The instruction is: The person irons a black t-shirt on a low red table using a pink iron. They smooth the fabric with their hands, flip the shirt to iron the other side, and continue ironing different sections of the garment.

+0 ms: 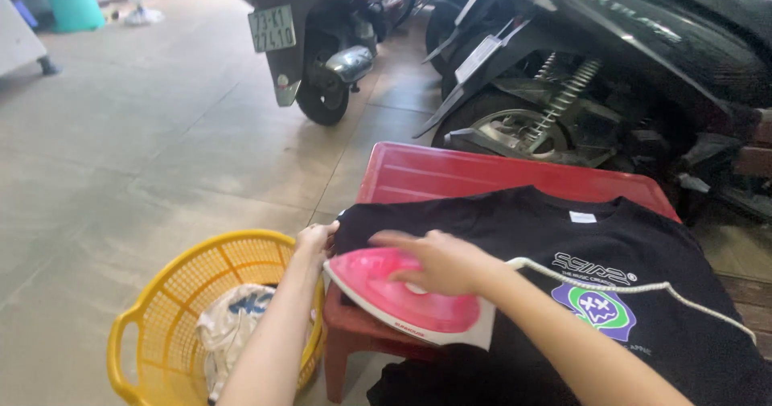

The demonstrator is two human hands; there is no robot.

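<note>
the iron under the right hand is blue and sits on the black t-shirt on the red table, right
Not quite: the iron is pink, not blue. The head view shows it under the right hand, sitting on the black t-shirt spread over the red table.

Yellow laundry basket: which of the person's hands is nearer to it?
Left. The left hand grips the black T-shirt's edge just above the yellow basket's rim. The right hand rests on the pink iron, further from the basket, over the red table.
</note>
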